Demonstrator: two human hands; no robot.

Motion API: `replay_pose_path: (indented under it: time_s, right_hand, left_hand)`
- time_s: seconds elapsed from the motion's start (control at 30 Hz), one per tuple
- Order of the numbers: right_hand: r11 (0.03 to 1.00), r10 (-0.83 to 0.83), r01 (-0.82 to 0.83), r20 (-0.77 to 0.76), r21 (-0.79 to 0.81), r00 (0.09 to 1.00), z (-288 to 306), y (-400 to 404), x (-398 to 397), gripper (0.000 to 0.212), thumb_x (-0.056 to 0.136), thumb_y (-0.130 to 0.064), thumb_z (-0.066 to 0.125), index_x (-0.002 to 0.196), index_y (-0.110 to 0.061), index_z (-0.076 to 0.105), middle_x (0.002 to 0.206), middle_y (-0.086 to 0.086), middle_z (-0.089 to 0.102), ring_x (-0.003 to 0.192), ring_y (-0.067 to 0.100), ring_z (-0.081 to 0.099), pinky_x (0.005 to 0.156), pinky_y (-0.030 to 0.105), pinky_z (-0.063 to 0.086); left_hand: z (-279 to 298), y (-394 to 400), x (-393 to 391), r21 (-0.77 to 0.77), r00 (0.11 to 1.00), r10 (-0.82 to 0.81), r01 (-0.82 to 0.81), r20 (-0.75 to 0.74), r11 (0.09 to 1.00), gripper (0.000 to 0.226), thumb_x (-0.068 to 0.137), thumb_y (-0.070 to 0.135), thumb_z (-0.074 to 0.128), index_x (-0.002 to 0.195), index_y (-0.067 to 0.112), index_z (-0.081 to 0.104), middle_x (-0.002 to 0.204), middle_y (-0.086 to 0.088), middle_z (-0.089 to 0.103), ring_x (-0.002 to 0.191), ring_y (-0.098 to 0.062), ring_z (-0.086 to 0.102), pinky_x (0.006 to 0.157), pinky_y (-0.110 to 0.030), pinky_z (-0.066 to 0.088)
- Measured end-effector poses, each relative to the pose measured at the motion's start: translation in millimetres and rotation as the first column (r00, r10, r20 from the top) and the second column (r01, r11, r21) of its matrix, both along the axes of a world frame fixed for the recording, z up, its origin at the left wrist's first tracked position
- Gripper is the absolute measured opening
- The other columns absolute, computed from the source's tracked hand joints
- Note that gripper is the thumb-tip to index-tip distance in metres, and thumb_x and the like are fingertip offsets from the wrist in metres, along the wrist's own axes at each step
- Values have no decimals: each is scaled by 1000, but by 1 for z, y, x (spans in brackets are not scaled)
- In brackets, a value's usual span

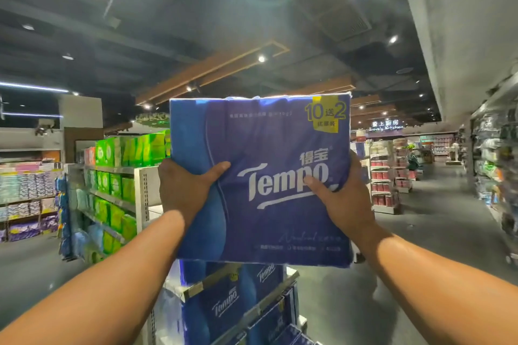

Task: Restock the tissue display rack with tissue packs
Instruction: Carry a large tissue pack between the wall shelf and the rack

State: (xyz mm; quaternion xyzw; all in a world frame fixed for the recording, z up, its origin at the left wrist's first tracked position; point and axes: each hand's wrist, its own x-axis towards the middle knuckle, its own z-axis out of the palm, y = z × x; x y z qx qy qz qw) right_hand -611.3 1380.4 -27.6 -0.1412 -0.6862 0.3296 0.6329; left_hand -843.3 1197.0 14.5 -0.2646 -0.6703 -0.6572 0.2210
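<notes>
Left hand [183, 187] grips the tissue pack [260, 176] at its left edge, thumb across the front. Pack held raised and upright, directly above the display rack [238, 302]. Right hand [343, 199] grips the right edge, thumb on front. Both equally near; placement is downward.

Green packs [131, 148] on store shelving [140, 190]

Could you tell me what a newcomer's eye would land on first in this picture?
A big blue Tempo tissue pack fills the centre, held up by the left hand and right hand at its sides. Just below stands the display rack holding more blue packs; bright green packs line shelves at left.
</notes>
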Motion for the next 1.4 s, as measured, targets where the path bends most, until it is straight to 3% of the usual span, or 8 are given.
replay_pose_path:
  time_s: [0.37,0.53,0.7,0.87,0.93,1.17,1.27,1.4]
  right_hand:
    - [996,-89,89,-6,3,996,9,164,-64,78,73,-53,84,137,-43,41,117,-31,61,105,10,66,92,41,55]
    - [998,-61,61,14,-7,998,5,252,-98,86,75,-51,83,145,-40,35,112,-39,52,100,6,61,88,32,50]
    - [999,31,-30,35,-10,999,10,341,-137,89,74,-55,83,144,-49,28,122,-16,62,105,18,64,91,39,53]
    - [994,108,-108,42,3,993,30,417,-178,88,75,-43,85,146,-43,33,108,-25,60,92,8,61,86,31,48]
    - [990,138,-138,27,13,990,32,446,-200,78,74,-42,87,131,-57,36,103,-35,60,86,-3,63,84,29,49]
    - [976,212,-213,21,51,977,28,530,-282,74,75,-47,84,127,-54,32,107,-25,63,87,-6,61,80,24,48]
    - [971,226,-225,1,76,974,31,563,-321,72,77,-44,84,128,-52,34,108,-31,61,88,-14,60,73,14,46]
    - [973,208,-208,4,103,978,38,603,-377,75,78,-42,84,133,-46,35,110,-19,63,89,6,63,81,25,45]
  left_hand:
    - [15,164,-83,-136,994,-58,44,-96,990,126,24,96,79,120,16,62,115,0,69,101,-27,71,79,-51,62]
    - [10,240,-98,-115,998,-31,24,-57,993,105,39,77,91,115,16,53,117,-3,68,107,-32,67,85,-46,57]
    - [9,313,-125,-43,996,34,-37,-84,998,98,52,58,97,126,12,53,125,-7,68,112,-33,65,84,-39,50]
    - [18,371,-149,-18,989,118,-120,-93,993,104,49,63,97,127,12,51,125,-7,66,113,-33,65,92,-48,55]
    - [20,391,-159,-22,986,137,-140,-93,990,102,52,59,97,128,12,48,125,-5,64,114,-31,63,94,-47,54]
    - [18,464,-223,-23,973,203,-206,-106,978,92,52,59,97,114,19,42,115,0,57,110,-30,60,92,-48,54]
    - [21,496,-260,8,964,233,-233,-126,972,93,51,60,96,112,20,40,114,0,53,102,-23,53,89,-42,50]
    - [28,536,-311,37,962,241,-238,-126,971,91,54,57,97,114,19,40,114,2,52,100,-19,49,85,-34,42]
